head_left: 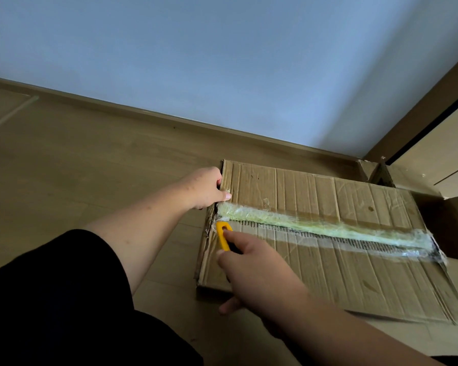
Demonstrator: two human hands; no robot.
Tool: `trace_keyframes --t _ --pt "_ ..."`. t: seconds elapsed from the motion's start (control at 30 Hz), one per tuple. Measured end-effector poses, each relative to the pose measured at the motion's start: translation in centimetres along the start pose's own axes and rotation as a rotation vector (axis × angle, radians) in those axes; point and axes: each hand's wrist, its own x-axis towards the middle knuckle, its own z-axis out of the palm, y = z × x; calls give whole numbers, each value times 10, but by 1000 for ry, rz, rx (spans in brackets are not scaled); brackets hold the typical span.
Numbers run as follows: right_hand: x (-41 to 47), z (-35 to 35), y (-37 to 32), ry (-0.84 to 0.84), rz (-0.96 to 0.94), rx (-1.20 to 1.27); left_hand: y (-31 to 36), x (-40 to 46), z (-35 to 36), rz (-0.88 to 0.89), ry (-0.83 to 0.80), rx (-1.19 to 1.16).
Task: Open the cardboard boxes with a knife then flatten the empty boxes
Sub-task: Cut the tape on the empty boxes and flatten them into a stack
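Two hands work: our left hand (209, 187) clasps the taped brown cardboard box (328, 241); our right hand (259, 276) pinches a yellow utility knife (224, 235). A slip could nick the left fingers.

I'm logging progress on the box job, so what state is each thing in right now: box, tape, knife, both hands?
cardboard box: on the floor, top flaps closed
tape: over the centre seam, wrinkled, partly lifted along the gap
knife: yellow, tip at the seam's left end
left hand: gripping the box's left edge
right hand: gripping the knife
second box: behind, flaps open
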Motion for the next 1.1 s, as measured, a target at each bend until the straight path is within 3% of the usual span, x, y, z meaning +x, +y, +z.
trace_keyframes --t 0.23,0.43,0.73,1.1 --pt "-17 -35 40 76 -47 -130 2 -4 0 -23 -2 -2" --pt "-41 -64 54 -77 -89 -148 7 -7 -1 -43 7 23" --pt "-24 -92 82 251 4 -80 15 -15 -1 -65 24 -36" --pt "6 -106 86 206 -132 -283 17 -16 1 -97 56 -5"
